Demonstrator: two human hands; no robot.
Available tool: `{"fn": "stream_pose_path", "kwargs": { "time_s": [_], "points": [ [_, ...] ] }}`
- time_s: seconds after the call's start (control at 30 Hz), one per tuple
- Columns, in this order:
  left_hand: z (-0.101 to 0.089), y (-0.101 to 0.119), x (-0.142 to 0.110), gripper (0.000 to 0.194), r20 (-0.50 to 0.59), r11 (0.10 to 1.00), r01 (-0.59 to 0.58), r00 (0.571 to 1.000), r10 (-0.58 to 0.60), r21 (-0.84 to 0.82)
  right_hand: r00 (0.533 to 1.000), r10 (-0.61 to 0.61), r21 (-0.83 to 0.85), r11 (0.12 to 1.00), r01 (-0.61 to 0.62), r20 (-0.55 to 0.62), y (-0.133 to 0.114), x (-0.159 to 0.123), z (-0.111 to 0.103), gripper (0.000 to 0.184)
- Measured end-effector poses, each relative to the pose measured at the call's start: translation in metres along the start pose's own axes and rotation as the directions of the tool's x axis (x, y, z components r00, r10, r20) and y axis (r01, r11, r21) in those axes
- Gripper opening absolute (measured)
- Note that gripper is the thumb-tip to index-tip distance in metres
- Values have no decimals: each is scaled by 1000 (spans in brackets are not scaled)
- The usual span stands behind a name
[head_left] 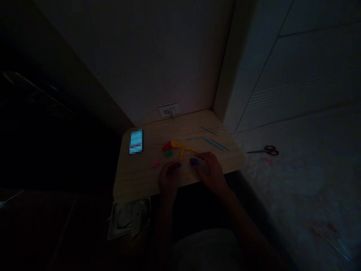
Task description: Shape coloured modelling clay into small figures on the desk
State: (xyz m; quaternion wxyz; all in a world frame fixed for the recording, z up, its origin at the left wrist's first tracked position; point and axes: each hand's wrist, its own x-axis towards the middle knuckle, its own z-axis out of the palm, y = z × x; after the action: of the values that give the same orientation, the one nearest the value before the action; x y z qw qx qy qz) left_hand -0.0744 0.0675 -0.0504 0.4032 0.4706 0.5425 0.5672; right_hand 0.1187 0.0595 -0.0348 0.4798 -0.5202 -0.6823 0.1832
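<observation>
Where right hand (210,170) curls, purple lump (194,162) sits; fingertips (200,155) flank it.

On table (126,180): phone (136,141) left | clay pieces (176,144) middle | sticks (214,144) right (scissors (265,151) beyond table's edge)

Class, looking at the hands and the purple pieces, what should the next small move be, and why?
Perhaps bring the small purple piece at the left hand to the purple lump at the right hand: they match in colour, lie close, yet are apart.
</observation>
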Motion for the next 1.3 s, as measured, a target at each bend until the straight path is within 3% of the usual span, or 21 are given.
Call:
{"fn": "stream_pose_path", "kwargs": {
  "time_s": [0.13,0.2,0.3,0.5,0.63,0.8,1.07,1.17,1.3],
  "points": [
    [12,11,-7,38,127,922,209,976,-176,-325,998,-34,167,986,25,54,-17,1,-6,33],
    [16,14,-11,42,164,886,246,967,-195,-393,993,-64,232,972,40,98,-23,2,-7,38],
    [17,16,-16,47,208,846,294,953,-222,-445,985,-93,251,966,54,148,-27,1,-7,31],
    [16,20,-21,48,294,841,384,913,-283,-381,985,-73,222,974,37,158,-28,-3,-4,26],
    [17,17,-22,59,383,837,447,867,-318,-316,988,-82,132,989,65,129,-26,-6,-1,18],
    [16,8,-19,64,368,880,458,845,-387,-127,990,-93,-27,995,96,103,-21,-9,2,23],
    [17,16,-16,72,425,860,511,779,-461,-2,976,-128,-73,987,143,175,-21,-6,0,37],
    [16,22,-17,68,351,852,524,797,-491,3,968,-136,-23,989,143,209,-23,-8,-1,23],
    [12,29,-17,60,321,890,455,844,-429,-6,966,-107,-1,994,110,234,-23,-10,1,19]
  ]
}}
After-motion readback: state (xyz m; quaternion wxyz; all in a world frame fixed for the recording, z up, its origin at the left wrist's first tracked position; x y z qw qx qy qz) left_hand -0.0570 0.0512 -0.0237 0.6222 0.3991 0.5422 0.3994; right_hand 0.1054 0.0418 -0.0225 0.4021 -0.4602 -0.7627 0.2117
